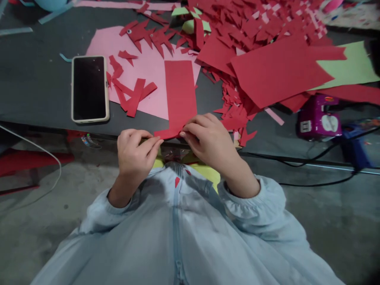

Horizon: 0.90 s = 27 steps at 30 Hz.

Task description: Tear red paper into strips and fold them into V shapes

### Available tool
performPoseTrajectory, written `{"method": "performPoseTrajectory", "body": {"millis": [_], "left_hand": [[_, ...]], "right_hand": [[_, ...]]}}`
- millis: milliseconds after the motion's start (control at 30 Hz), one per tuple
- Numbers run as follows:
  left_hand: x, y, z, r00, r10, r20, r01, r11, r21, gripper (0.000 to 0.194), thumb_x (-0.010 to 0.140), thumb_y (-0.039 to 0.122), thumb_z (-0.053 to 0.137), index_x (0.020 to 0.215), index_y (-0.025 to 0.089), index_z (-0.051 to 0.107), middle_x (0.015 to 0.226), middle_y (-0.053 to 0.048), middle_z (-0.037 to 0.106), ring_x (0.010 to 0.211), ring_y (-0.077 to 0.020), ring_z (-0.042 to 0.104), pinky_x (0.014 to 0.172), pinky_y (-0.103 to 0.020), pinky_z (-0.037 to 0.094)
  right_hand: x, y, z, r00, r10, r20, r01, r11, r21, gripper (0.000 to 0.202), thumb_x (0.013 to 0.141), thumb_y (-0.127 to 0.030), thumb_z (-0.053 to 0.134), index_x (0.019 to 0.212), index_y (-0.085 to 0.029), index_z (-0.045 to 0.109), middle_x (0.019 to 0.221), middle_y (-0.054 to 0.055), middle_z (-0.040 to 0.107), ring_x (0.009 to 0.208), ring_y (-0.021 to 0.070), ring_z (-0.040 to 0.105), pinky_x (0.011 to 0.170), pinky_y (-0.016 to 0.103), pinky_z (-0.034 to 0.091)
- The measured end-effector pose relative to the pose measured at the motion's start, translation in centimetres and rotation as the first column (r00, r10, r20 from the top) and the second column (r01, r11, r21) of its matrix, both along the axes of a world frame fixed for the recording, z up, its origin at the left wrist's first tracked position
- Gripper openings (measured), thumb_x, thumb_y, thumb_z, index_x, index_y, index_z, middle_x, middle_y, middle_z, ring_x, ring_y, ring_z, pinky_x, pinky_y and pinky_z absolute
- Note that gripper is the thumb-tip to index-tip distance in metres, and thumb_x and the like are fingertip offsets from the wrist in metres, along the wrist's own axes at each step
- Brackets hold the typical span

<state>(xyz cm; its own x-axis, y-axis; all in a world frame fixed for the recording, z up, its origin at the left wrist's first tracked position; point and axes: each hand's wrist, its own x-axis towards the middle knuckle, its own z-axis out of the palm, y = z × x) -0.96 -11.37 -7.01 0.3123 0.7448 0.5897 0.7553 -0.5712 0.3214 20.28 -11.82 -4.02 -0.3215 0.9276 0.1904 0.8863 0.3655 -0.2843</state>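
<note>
Between both hands, at the table's front edge, is a narrow red strip (168,133), apparently foam or paper. My left hand (136,150) pinches its left end between thumb and fingers. The right end is pinched by my right hand (209,140). Just beyond the strip lies a wide red rectangle (181,89), its near end meeting the strip; whether the two are joined I cannot tell. Under that rectangle is a large pink sheet (151,67). Red cut pieces (135,99) lie crossed on the sheet, and red spiky shapes with a small eye (138,33) sit at its far edge.
A phone (90,89) lies face up at left. Red scraps (267,19) heap at the back right, with large red sheets (276,71) in front and a light green sheet (353,65). A purple device (319,118) and a blue glue gun (354,146) with black cables are at right.
</note>
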Motion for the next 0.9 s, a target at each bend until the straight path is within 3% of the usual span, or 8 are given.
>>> {"method": "performPoseTrajectory", "body": {"millis": [167,333,433,600,733,900], "left_hand": [[0.8,-0.3,0.1,0.994,0.092,0.055,-0.086,0.992,-0.093,0.013,0.087,0.029,0.068,0.078,0.022,0.075,0.073,-0.002,0.064,0.079,-0.0187,0.053,0.074,-0.036,0.044],[1.3,-0.1,0.4,0.99,0.134,0.053,-0.124,0.98,-0.155,0.016,0.089,0.031,0.066,0.077,0.021,0.071,0.071,-0.003,0.063,0.079,-0.0206,0.053,0.072,-0.037,0.043],[1.2,-0.6,0.5,0.989,0.14,0.043,-0.131,0.977,-0.167,0.011,0.089,0.03,0.065,0.09,0.02,0.07,0.084,-0.005,0.067,0.086,-0.0213,0.056,0.08,-0.039,0.045],[0.8,-2.7,0.7,1.0,0.002,-0.009,-0.002,0.998,-0.07,0.032,0.089,0.026,0.066,0.12,0.022,0.064,0.11,-0.006,0.071,0.107,-0.0224,0.059,0.096,-0.038,0.043],[1.0,-3.5,1.0,0.988,-0.024,-0.149,0.012,0.996,-0.083,0.036,0.09,0.031,0.066,0.123,0.018,0.061,0.117,-0.004,0.074,0.107,-0.0222,0.061,0.095,-0.038,0.038],[1.1,-3.6,0.7,0.977,0.017,-0.213,-0.046,0.99,-0.135,0.038,0.091,0.034,0.063,0.126,0.021,0.058,0.12,0.0,0.074,0.104,-0.0243,0.062,0.092,-0.042,0.035]], "right_hand": [[-1.6,0.1,0.8,0.994,-0.022,0.102,0.024,1.0,-0.017,0.028,0.098,-0.033,0.049,0.087,-0.017,0.07,0.092,0.01,0.068,0.086,0.0249,0.051,0.075,0.038,0.038],[-2.2,0.8,0.8,0.999,-0.01,0.049,0.013,0.997,-0.071,0.025,0.096,-0.033,0.052,0.086,-0.019,0.07,0.089,0.011,0.067,0.085,0.0248,0.05,0.073,0.038,0.037],[-2.2,1.4,0.9,1.0,-0.007,0.005,0.008,0.991,-0.136,0.022,0.095,-0.029,0.054,0.084,-0.018,0.069,0.085,0.01,0.065,0.081,0.0238,0.05,0.072,0.037,0.038],[-2.2,2.2,1.5,1.0,0.011,0.024,-0.005,0.971,-0.238,0.02,0.094,-0.026,0.055,0.084,-0.016,0.069,0.087,0.011,0.065,0.083,0.0235,0.053,0.074,0.037,0.039],[-2.4,2.9,1.9,0.997,0.025,0.07,-0.005,0.963,-0.269,0.019,0.093,-0.024,0.057,0.081,-0.015,0.07,0.083,0.01,0.065,0.08,0.0223,0.055,0.074,0.035,0.038],[-2.6,3.5,2.5,0.991,0.066,0.12,-0.027,0.953,-0.301,0.02,0.092,-0.021,0.055,0.08,-0.014,0.07,0.081,0.01,0.065,0.078,0.0215,0.056,0.071,0.034,0.038]]}}
